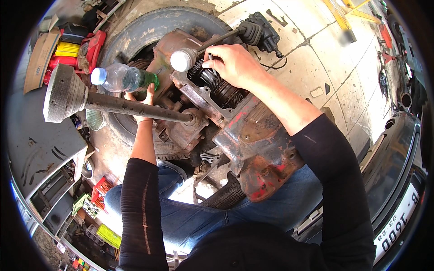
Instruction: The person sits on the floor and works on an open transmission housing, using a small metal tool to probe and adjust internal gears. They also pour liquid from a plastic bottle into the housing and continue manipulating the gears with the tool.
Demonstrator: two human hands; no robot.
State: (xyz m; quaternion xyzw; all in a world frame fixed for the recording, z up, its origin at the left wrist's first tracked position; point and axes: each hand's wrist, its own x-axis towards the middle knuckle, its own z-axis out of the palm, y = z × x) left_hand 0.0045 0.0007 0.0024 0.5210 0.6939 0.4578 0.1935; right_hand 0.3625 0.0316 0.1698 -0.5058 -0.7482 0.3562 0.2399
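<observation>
An open gearbox housing [246, 135] contains toothed gears [220, 89] just below the fingers of the right hand [231, 64], whose thumb and index finger pinch a slim dark rod [210, 56], its lower end indistinct. Beside the left hand's [143, 98] thumb stands a capped plastic bottle [118, 77], green-based, contents unclear; its fingers are partly hidden, their grip undeterminable.

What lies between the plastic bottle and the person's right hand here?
In the head view, the white lever knob and part of the rusty metal casing show between the plastic bottle and the right hand.
</observation>
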